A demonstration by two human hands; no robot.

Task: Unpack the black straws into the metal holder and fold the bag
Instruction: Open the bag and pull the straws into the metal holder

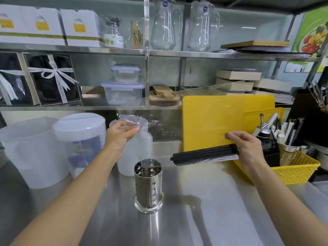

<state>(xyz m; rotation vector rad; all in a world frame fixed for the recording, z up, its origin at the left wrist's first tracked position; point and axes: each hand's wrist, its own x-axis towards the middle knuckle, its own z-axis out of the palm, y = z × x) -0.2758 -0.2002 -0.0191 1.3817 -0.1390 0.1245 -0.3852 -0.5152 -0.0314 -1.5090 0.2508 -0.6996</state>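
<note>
A perforated metal holder (pixel 148 185) stands upright on the steel counter (pixel 213 210), between my arms; I see no straws in it. My right hand (pixel 246 146) grips a bundle of black straws (pixel 204 154) at its right end. The bundle lies level above the counter, its free ends pointing left, to the right of and beyond the holder. My left hand (pixel 120 134) is raised above and behind the holder, pinching the crinkled end of a clear plastic bag (pixel 134 121). The bag's film stretches rightward in front of the yellow board, and a strip of it hangs below the straws.
White plastic tubs (pixel 35 150) and a bottle stand at the back left. A yellow cutting board (pixel 213 119) leans against the shelf. A yellow basket (pixel 298 171) with a utensil cup sits at the right. Shelves above carry glass jugs, boxes and containers.
</note>
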